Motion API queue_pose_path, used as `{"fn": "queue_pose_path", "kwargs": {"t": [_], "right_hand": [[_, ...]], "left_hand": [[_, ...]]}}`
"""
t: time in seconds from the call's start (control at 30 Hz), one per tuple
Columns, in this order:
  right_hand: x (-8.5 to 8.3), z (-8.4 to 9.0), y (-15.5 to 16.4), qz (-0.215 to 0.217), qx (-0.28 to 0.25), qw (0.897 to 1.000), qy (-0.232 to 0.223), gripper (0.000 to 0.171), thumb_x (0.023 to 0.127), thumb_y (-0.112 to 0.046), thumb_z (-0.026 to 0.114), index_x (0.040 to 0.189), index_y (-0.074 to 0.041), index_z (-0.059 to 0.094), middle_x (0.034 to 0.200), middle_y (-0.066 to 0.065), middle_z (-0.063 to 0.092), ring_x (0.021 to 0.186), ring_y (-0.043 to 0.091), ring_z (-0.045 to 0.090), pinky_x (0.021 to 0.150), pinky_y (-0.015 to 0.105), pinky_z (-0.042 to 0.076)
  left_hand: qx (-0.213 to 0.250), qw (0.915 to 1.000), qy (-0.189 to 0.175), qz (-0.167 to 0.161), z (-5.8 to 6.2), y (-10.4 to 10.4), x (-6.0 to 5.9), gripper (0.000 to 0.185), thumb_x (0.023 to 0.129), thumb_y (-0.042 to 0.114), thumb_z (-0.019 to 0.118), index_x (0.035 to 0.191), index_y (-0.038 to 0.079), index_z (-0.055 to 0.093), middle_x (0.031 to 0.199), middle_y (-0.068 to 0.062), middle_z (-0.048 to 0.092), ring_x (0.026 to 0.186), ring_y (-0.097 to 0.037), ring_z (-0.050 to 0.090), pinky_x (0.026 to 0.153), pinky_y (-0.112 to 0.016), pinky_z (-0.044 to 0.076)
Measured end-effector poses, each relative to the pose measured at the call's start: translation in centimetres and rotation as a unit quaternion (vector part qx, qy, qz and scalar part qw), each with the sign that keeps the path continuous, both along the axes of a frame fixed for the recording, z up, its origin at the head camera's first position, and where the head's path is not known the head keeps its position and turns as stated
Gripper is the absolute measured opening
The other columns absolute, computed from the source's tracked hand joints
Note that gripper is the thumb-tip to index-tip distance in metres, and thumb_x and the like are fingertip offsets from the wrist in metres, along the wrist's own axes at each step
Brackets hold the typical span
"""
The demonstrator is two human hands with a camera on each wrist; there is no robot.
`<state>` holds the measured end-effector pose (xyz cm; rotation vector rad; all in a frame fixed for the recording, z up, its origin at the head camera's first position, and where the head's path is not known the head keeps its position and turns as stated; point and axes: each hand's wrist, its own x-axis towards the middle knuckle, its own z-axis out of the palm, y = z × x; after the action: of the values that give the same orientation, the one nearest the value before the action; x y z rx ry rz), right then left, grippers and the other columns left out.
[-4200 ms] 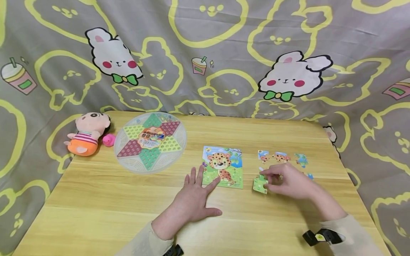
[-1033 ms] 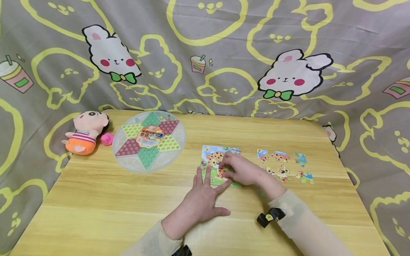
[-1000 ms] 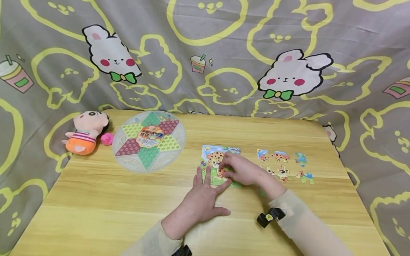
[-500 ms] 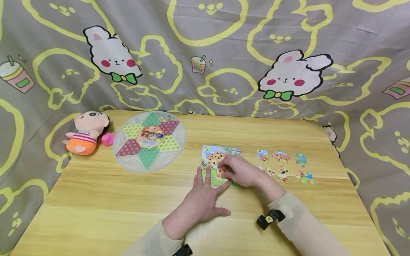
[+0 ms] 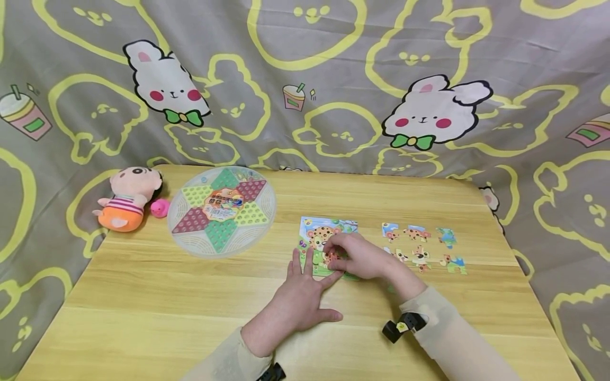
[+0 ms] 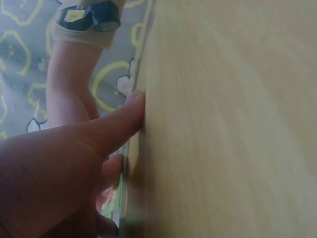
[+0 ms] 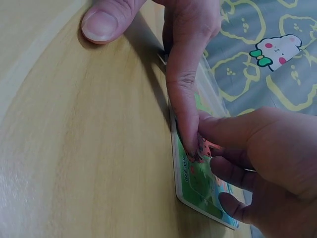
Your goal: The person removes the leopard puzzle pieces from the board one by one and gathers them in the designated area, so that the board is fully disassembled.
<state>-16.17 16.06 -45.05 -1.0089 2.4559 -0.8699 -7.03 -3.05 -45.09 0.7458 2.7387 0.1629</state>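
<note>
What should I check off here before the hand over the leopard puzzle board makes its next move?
1. Puzzle board flat on the table: ok.
2. Left hand pressing the board's near left edge with straight fingers: ok.
3. Right hand pinching a puzzle piece over the board: ok.
4. Piece seated flush in its slot: cannot tell, the fingers hide it.
5. Loose pieces spread right of the board, apart from it: ok.
6. Checkers board and plush doll away from both hands: ok.

Yellow wood-grain table (image 5: 143, 296), grey curtain (image 5: 333, 63) with yellow outlines, spotted-leopard puzzle board (image 5: 316, 233).
</note>
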Motion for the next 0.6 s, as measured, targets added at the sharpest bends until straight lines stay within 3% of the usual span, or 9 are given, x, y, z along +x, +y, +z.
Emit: {"fn": "queue_pose_path", "kwargs": {"t": [0.2,0.5,0.6], "right_hand": [[0.21,0.19,0.14,0.001,-0.002,1.000,-0.009,0.032,0.088,-0.021,0.075,0.117,-0.013,0.065,0.099,-0.006,0.063,0.091,0.011,0.059,0.081,0.030,0.050],[0.34,0.18,0.60,0.035,-0.024,0.999,0.021,0.037,0.091,-0.016,0.071,0.128,-0.010,0.064,0.114,-0.004,0.065,0.099,0.010,0.059,0.087,0.034,0.051],[0.26,0.12,0.84,0.036,-0.021,0.999,0.016,0.040,0.092,-0.016,0.070,0.130,-0.011,0.063,0.115,-0.004,0.067,0.094,0.009,0.059,0.085,0.032,0.051]], "left_hand": [[-0.010,0.9999,0.000,-0.003,-0.06,0.01,0.00,0.089,0.077,0.084,0.046,0.153,0.047,0.016,0.155,-0.036,0.007,0.135,-0.065,0.001,0.108,-0.065,0.027],[-0.006,0.9999,0.008,-0.005,-0.21,-0.05,0.03,0.089,0.078,0.084,0.045,0.153,0.046,0.019,0.155,-0.036,0.010,0.135,-0.065,0.002,0.107,-0.065,0.028],[-0.006,0.9999,0.008,-0.005,-0.24,-0.09,0.02,0.089,0.078,0.084,0.045,0.154,0.045,0.020,0.155,-0.035,0.010,0.135,-0.064,0.002,0.107,-0.065,0.028]]}}
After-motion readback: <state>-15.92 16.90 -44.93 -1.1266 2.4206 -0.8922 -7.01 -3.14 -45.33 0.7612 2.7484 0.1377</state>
